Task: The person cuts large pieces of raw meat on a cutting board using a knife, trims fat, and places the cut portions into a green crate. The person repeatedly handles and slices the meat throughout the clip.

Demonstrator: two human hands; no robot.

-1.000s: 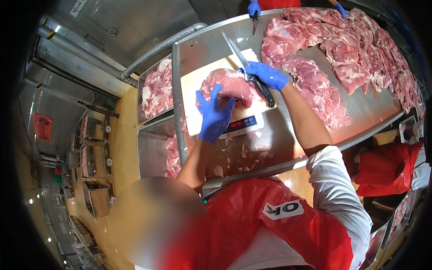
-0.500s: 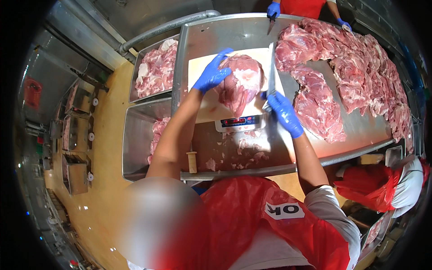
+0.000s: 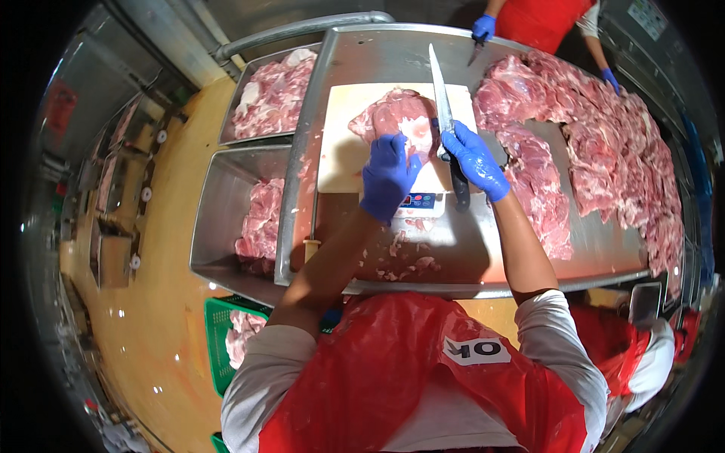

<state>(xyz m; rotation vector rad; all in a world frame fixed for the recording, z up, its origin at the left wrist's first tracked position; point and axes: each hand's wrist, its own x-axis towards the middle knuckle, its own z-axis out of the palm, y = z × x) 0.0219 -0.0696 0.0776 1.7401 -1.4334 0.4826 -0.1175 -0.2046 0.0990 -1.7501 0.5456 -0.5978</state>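
A pinkish piece of raw meat [image 3: 393, 117] lies on the white cutting board [image 3: 340, 162]. Over its near end, my left hand [image 3: 389, 177], in a blue glove, is closed, with the fingers curled at the meat; it hides that end. To the right of the meat, my right hand [image 3: 477, 162], also blue-gloved, grips a knife [image 3: 440, 87]. The long blade points away from me, and the black handle hangs below my fingers. Just beyond the board's near edge sits a small digital scale [image 3: 428, 202], partly covered by my left hand.
Large slabs of meat [image 3: 604, 143] cover the right side of the steel table [image 3: 370, 53]. Two metal bins [image 3: 208, 196] with meat stand at the left, above a green basket [image 3: 219, 332]. Across the table, a co-worker's gloved hand [image 3: 483, 29] holds a knife. Another red-aproned person is at lower right.
My left hand has moved from the meat's far left side to its near end, and its fingers have curled. The knife has shifted left and tilted, its tip higher. The meat has changed shape.
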